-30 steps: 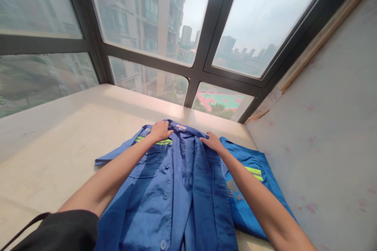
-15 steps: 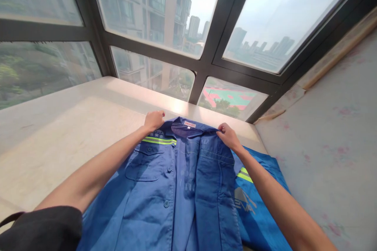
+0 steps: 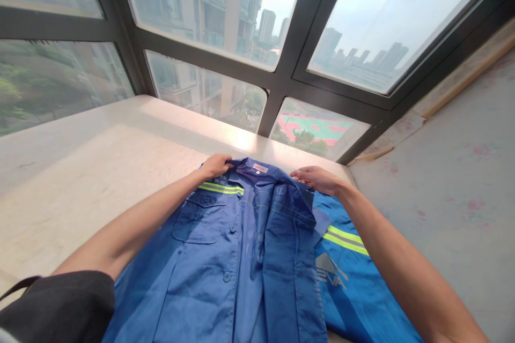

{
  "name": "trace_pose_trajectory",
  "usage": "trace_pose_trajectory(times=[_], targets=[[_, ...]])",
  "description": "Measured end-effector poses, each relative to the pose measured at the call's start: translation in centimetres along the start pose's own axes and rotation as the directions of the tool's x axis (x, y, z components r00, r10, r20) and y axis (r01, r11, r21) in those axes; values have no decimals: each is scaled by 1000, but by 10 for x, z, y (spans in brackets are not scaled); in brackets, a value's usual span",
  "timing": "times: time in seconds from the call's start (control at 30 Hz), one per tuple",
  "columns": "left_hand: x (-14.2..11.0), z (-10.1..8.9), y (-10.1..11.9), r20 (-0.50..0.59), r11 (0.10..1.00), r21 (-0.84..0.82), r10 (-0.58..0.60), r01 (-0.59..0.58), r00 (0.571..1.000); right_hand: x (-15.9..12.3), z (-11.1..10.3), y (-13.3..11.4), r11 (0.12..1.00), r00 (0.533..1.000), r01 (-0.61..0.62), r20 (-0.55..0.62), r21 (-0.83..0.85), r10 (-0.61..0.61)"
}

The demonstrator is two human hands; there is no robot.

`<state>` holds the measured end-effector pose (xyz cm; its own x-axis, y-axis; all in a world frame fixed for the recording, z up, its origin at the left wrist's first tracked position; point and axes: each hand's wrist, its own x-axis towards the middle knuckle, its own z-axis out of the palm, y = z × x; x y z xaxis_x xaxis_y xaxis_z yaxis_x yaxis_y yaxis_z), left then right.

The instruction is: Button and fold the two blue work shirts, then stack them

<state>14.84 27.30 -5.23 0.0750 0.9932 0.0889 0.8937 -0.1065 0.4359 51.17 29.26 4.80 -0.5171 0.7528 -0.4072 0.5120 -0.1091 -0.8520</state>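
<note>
A blue work jacket (image 3: pixel 201 273) lies front up with its front edges apart, showing the lining and a small collar label (image 3: pixel 260 168). My left hand (image 3: pixel 217 165) is closed on the collar and shoulder edge at the left, just above a lime reflective stripe (image 3: pixel 221 188). At the right end of the collar, the fingers of my right hand (image 3: pixel 316 178) pinch the cloth. The right front panel is turned back on itself. Under my right forearm spreads brighter blue cloth (image 3: pixel 358 289) with a lime stripe and a grey logo; whether it is a separate garment I cannot tell.
The jacket rests on a pale stone sill (image 3: pixel 92 171). Dark window frames (image 3: pixel 201 67) rise behind it, with buildings outside. A flower-patterned wall (image 3: pixel 454 214) bounds the right side.
My right hand has shifted along the collar and turned flatter, and the right shoulder cloth has folded inward. More of the brighter blue cloth's stripe shows. My left hand keeps its hold.
</note>
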Motion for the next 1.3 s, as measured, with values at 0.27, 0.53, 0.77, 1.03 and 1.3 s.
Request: trace_pose_trajectory(times=[0.27,0.53,0.77,1.03,1.3], targets=[[-4,-34,-14,-98,984,-125,118,-130,988,14,2,43,904,997,37,-48,-425,-63],[-24,-54,-22,-282,976,-204,9,-69,959,18,15,58,981,965,13,-255,-195,-64],[-6,-51,-10,-444,935,-286,-323,210,836,37,17,44,940,745,290,-574,-178,-339],[12,-31,-13,-194,846,-189,-530,498,826,84,60,39,852,883,330,-452,407,-126],[-76,-51,-50,-147,844,416,-306,339,941,41,6,90,981,899,91,-410,-170,-154]])
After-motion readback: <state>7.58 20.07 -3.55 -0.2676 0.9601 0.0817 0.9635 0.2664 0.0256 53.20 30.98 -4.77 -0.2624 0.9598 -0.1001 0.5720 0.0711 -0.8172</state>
